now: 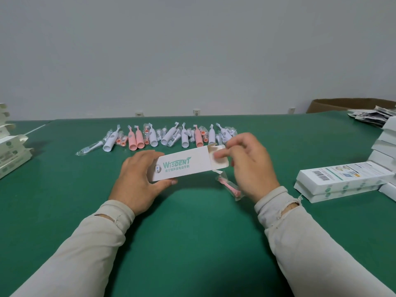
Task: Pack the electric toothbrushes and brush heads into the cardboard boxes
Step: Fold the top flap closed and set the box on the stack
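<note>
My left hand [139, 176] grips the left end of a white cardboard box [184, 165] printed with green letters, held just above the green table [192, 232]. The box's right end is open, its flaps spread. My right hand [248, 163] is at that open end, fingers curled, fingertips pinching the end flap [218, 156]. A pink brush head in a clear wrapper [230, 187] lies on the table below my right hand. A row of white and pink toothbrush handles and wrapped brush heads [167, 137] lies across the table further back.
Flat white boxes are stacked at the right [342, 179] and at the right edge [385, 146]. Opened white boxes stand at the left edge [10, 155]. A pile of leaflets [372, 116] and a brown carton [342, 105] sit at the far right.
</note>
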A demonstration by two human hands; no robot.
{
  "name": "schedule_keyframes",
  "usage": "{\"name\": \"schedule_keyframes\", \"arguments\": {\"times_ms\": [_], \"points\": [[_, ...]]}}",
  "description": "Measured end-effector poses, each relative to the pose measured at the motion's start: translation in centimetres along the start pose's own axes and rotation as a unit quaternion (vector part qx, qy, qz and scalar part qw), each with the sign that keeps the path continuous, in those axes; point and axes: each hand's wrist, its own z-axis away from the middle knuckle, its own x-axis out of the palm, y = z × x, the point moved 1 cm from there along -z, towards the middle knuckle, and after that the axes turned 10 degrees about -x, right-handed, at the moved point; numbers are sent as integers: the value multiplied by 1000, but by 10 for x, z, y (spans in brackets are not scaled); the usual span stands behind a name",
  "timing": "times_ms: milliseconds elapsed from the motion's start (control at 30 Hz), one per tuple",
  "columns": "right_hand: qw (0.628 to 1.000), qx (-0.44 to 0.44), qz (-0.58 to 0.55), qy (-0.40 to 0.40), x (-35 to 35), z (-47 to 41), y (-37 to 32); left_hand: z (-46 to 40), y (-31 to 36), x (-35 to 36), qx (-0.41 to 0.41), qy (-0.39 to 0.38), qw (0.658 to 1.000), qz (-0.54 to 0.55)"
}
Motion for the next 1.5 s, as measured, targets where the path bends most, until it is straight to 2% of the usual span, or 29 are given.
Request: {"name": "schedule_keyframes", "arguments": {"times_ms": [67,100,167,267,333,433,500,567,633,700,767,933,1267,1400,1500], "points": [[990,-2,105,89,-19,-8,6,0,-2,-1,-15,13,1000,-9],[980,20,178,88,-28,-12,11,0,-3,-1,-24,20,999,-12],[953,85,292,-17,-35,-15,20,0,-4,-2,-35,31,999,-15],[893,136,387,-184,-23,-7,23,-1,-5,-2,-40,33,999,-15],[858,129,434,-243,-14,-4,20,-1,-5,-1,-43,27,999,-12],[842,132,445,-275,-8,-1,17,-1,-5,-1,-44,24,999,-12],[855,110,442,-249,-10,-2,17,-1,-5,-1,-45,26,999,-15],[913,65,367,-162,-14,-4,16,-1,-5,-2,-48,29,998,-19],[976,12,214,-49,-16,-5,9,-1,-5,-2,-50,29,998,-17],[998,-21,44,25,-12,-4,1,-1,-5,-1,-46,23,999,-17],[996,-33,-51,58,-7,-2,-4,-2,-5,0,-36,16,999,-18],[991,-37,-87,95,-1,0,-3,-2,-5,1,-8,-4,1000,-3],[998,-53,23,4,3,1,6,-1,-3,1,-3,-5,1000,10],[999,-6,-12,53,6,1,9,1,-1,2,13,-16,1000,17],[997,-6,-16,79,4,0,7,1,-1,2,14,-14,1000,17]]}}
